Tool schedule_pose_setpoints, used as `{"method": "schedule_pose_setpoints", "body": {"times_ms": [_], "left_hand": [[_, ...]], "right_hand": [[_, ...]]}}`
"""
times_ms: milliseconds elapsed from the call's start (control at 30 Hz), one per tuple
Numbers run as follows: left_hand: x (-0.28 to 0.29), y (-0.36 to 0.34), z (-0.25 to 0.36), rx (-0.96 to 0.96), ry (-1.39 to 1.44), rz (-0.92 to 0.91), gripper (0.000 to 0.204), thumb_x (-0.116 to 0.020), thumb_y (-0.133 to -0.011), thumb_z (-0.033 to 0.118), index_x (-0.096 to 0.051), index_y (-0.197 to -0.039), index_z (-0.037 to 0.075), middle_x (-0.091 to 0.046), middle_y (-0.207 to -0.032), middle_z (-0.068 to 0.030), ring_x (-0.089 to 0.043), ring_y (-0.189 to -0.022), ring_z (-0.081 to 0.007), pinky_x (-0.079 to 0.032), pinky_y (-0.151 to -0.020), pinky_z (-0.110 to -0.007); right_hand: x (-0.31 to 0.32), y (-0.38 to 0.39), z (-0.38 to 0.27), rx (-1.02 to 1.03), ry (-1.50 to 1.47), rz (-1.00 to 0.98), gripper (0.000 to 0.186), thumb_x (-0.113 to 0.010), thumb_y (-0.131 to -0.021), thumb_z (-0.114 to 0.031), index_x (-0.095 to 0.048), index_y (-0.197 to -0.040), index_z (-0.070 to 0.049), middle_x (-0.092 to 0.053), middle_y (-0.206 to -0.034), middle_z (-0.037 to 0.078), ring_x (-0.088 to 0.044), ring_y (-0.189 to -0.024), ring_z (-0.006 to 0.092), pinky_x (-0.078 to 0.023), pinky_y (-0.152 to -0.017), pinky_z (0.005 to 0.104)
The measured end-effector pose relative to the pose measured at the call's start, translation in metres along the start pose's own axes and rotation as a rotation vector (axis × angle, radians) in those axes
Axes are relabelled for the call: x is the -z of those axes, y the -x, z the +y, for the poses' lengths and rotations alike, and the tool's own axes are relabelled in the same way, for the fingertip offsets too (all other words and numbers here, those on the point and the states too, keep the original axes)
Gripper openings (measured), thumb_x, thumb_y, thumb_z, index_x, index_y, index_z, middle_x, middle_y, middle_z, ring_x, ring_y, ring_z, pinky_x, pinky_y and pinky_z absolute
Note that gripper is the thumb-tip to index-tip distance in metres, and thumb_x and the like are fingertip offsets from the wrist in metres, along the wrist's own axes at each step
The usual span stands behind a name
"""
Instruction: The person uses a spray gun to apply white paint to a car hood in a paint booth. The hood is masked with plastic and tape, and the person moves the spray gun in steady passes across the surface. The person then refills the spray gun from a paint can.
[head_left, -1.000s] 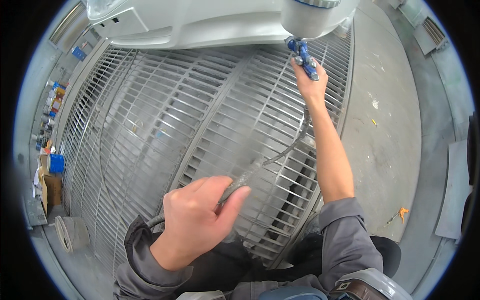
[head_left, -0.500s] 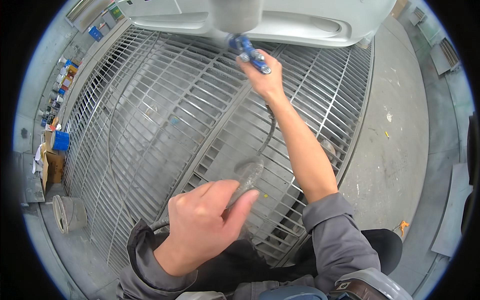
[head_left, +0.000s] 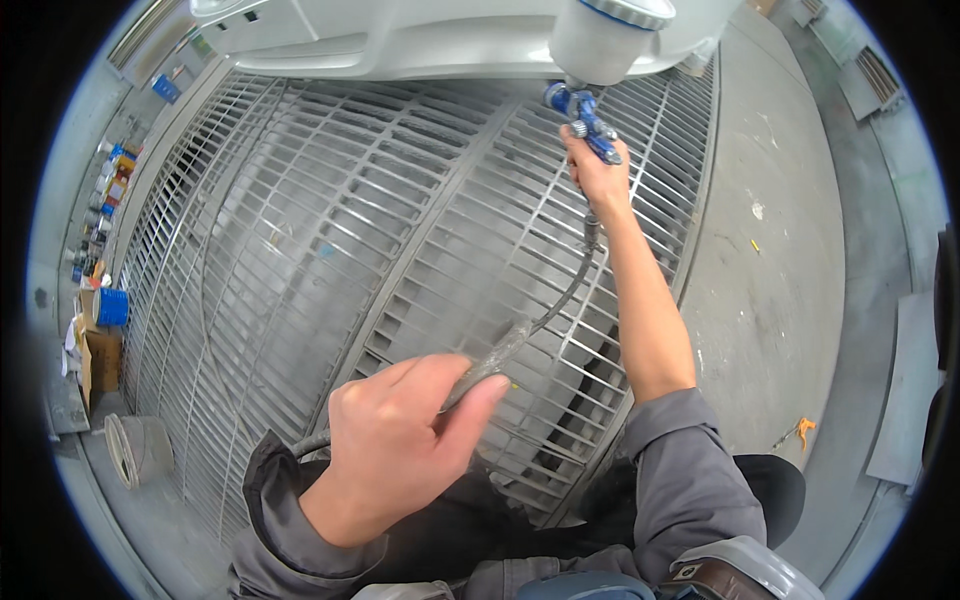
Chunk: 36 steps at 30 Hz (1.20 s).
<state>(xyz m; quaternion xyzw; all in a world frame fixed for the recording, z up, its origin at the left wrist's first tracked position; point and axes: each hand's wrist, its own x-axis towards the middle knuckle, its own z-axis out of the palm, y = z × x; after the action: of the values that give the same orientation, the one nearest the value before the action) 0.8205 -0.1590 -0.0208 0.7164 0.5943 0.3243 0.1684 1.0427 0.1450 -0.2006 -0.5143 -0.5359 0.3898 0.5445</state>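
Note:
My right hand (head_left: pixel 603 178) grips a blue spray gun (head_left: pixel 588 120) by its handle, arm stretched forward. A whitish paint cup (head_left: pixel 605 42) with a blue-edged lid sits on top of the gun. Just beyond it stands a pale silver-white car body panel (head_left: pixel 400 38), perhaps a bumper, and the cup hides part of it. From the gun's handle a grey air hose (head_left: pixel 570 295) runs back toward me. My left hand (head_left: pixel 405 435) is closed around a thicker, wrapped part of that hose, nearer my body.
Underfoot lies a metal floor grating (head_left: pixel 290 240), with another hose (head_left: pixel 205 290) across it. At left are a dirty bucket (head_left: pixel 140 450), a blue can (head_left: pixel 110 307), a cardboard box (head_left: pixel 102 360) and several cans along the wall. An orange-handled tool (head_left: pixel 803 430) lies on the right floor.
My right hand has swung the spray gun to the right along the panel. The hose has followed it. My left hand keeps its hold, and the view has shifted slightly.

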Motion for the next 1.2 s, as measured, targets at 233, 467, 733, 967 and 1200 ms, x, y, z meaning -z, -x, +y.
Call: {"method": "schedule_pose_setpoints", "body": {"times_ms": [233,467,733,967,1200], "left_hand": [[-0.024,-0.008,0.027,-0.028,-0.021,-0.087,0.021,-0.087,-0.088,0.019,-0.073,-0.09,0.003,-0.067,-0.068,-0.0089,-0.06,-0.049,-0.0226,-0.044,-0.045,-0.033],[-0.046,-0.022,0.048,0.008,-0.045,-0.079,0.024,-0.09,-0.085,0.013,-0.074,-0.097,-0.001,-0.071,-0.076,-0.0136,-0.062,-0.053,-0.024,-0.047,-0.049,-0.033],[-0.039,-0.033,0.062,0.062,-0.144,0.064,0.025,-0.087,-0.09,0.017,-0.073,-0.097,-0.003,-0.062,-0.069,-0.0115,-0.055,-0.054,-0.0182,-0.044,-0.053,-0.03],[-0.013,-0.031,0.054,0.099,-0.151,0.161,0.028,-0.083,-0.097,0.022,-0.072,-0.095,-0.003,-0.057,-0.065,-0.0027,-0.048,-0.058,-0.0086,-0.037,-0.054,-0.025],[0.024,-0.015,0.019,0.153,-0.125,0.28,0.027,-0.084,-0.096,0.021,-0.071,-0.093,-0.003,-0.055,-0.063,-0.0016,-0.046,-0.057,-0.0075,-0.036,-0.054,-0.025]], "right_hand": [[0.111,-0.016,0.001,-0.047,-0.062,0.178,0.039,-0.082,-0.096,-0.031,-0.064,-0.07,-0.007,-0.058,-0.06,0.0,-0.053,-0.048,0.0098,-0.039,-0.046,0.0279],[0.185,-0.051,0.015,-0.003,-0.117,0.307,0.032,-0.08,-0.097,-0.026,-0.064,-0.078,-0.006,-0.058,-0.064,0.002,-0.054,-0.05,0.0117,-0.04,-0.045,0.0287],[0.188,-0.079,0.052,0.037,-0.491,0.641,0.026,-0.077,-0.1,-0.016,-0.064,-0.08,-0.005,-0.059,-0.062,0.002,-0.053,-0.044,0.0119,-0.04,-0.039,0.0284],[0.085,-0.019,0.088,-0.046,-0.542,0.403,0.037,-0.075,-0.102,-0.022,-0.06,-0.072,-0.009,-0.057,-0.06,0.003,-0.053,-0.045,0.0133,-0.039,-0.042,0.0291],[-0.063,0.052,0.076,-0.105,-0.545,0.173,0.033,-0.076,-0.102,-0.021,-0.062,-0.075,-0.007,-0.058,-0.059,0.002,-0.054,-0.047,0.0116,-0.04,-0.045,0.028]]}}
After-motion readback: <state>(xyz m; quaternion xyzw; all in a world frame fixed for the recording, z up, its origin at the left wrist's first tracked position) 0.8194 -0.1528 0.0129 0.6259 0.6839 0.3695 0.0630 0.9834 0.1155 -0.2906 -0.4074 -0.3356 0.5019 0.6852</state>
